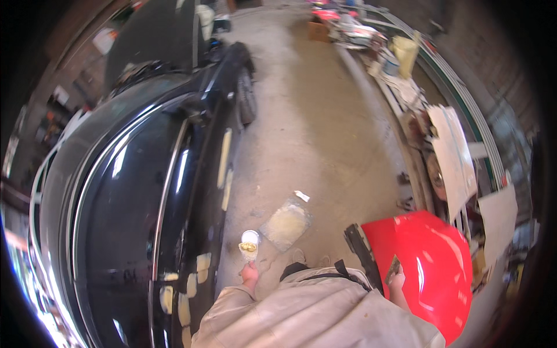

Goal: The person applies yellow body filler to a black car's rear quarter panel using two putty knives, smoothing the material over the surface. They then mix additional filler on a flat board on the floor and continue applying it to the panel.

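Standing on a bare, stained concrete floor [325, 133], the person looked down between a black car [133, 191] on the left and a red body panel [429, 261] on the right. The room was a workshop: a long cluttered bench or shelf line [400, 87] ran along the right wall, with white panels [455, 156] leaning against it, and a yellowish container [406, 53] stood farther back. The car's side carried pale patches of filler [225, 156] along the door and more near the lower edge [194, 278]. A flat board smeared with yellowish paste [285, 224] lay on the floor just ahead of the feet, with a small white scrap [301, 196] beside it.

The left hand [250, 274] was clenched around the handle of a spreader [249, 242], held upright near the car's flank; its pale blade carried a dab of yellow-green paste. The blade was clear of the car, not touching it.

The right hand [397, 281] rested at the left edge of the red panel and held a small dark flat piece [394, 268], possibly a sanding block; kind could not be told. Fingers were closed on it.
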Action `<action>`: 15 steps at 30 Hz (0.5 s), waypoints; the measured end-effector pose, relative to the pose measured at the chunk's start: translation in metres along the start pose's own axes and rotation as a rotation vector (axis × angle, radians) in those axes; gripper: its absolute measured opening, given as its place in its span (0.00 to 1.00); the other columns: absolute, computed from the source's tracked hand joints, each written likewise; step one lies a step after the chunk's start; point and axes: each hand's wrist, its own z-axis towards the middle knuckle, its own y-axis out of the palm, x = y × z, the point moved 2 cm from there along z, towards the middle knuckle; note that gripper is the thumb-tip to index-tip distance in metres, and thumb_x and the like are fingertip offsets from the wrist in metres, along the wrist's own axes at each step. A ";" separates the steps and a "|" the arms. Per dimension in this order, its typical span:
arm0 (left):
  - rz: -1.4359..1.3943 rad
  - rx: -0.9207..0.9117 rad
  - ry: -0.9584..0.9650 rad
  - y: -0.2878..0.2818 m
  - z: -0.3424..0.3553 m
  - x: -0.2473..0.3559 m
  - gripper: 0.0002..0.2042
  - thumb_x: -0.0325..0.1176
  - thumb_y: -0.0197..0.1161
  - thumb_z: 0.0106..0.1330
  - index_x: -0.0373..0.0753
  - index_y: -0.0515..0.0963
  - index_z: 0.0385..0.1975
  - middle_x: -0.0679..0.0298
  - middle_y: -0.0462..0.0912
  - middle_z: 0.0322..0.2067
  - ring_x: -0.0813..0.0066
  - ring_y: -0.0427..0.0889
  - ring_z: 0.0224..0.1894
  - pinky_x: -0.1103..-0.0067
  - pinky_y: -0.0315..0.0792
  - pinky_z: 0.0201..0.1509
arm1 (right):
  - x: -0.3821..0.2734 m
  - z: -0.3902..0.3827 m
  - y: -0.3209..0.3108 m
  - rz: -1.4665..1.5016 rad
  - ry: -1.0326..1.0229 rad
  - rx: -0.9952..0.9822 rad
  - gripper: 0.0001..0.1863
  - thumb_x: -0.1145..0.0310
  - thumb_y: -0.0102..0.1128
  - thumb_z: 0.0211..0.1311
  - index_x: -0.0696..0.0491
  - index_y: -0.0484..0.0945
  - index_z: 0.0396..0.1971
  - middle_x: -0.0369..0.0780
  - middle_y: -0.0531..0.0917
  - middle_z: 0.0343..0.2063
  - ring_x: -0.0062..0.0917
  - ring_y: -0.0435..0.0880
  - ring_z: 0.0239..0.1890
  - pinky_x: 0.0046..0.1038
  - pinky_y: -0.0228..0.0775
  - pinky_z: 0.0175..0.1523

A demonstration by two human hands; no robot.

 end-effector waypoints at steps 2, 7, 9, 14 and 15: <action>-0.029 0.086 -0.024 0.002 -0.005 -0.002 0.26 0.54 0.44 0.75 0.35 0.80 0.39 0.42 0.84 0.38 0.40 0.82 0.45 0.55 0.73 0.51 | -0.035 0.019 0.003 -0.042 -0.128 0.027 0.28 0.75 0.54 0.65 0.51 0.70 0.66 0.52 0.84 0.48 0.44 0.84 0.50 0.40 0.74 0.55; -0.151 0.081 0.013 0.017 -0.016 0.026 0.27 0.53 0.42 0.76 0.31 0.77 0.44 0.38 0.82 0.43 0.37 0.79 0.49 0.54 0.72 0.56 | -0.120 0.023 0.014 -0.084 -0.305 -0.086 0.27 0.75 0.53 0.66 0.47 0.70 0.66 0.54 0.84 0.45 0.50 0.85 0.46 0.44 0.76 0.50; -0.186 0.092 -0.011 0.023 -0.019 0.043 0.27 0.54 0.42 0.75 0.33 0.79 0.38 0.41 0.83 0.41 0.38 0.80 0.47 0.55 0.72 0.54 | -0.131 0.018 0.018 -0.065 -0.365 -0.127 0.27 0.76 0.53 0.65 0.48 0.71 0.66 0.53 0.84 0.45 0.49 0.85 0.47 0.43 0.76 0.51; -0.284 0.011 0.015 0.029 -0.018 0.067 0.26 0.53 0.44 0.75 0.34 0.79 0.38 0.41 0.83 0.41 0.39 0.80 0.48 0.55 0.72 0.55 | -0.088 0.022 0.037 -0.089 -0.322 -0.188 0.27 0.78 0.53 0.64 0.49 0.72 0.64 0.51 0.85 0.48 0.46 0.84 0.50 0.40 0.75 0.55; -0.282 -0.013 0.033 0.029 -0.018 0.068 0.25 0.52 0.44 0.75 0.34 0.79 0.38 0.40 0.83 0.41 0.40 0.80 0.48 0.55 0.72 0.55 | -0.073 0.022 0.042 -0.118 -0.293 -0.188 0.26 0.76 0.53 0.65 0.52 0.72 0.64 0.49 0.85 0.49 0.42 0.84 0.52 0.38 0.74 0.57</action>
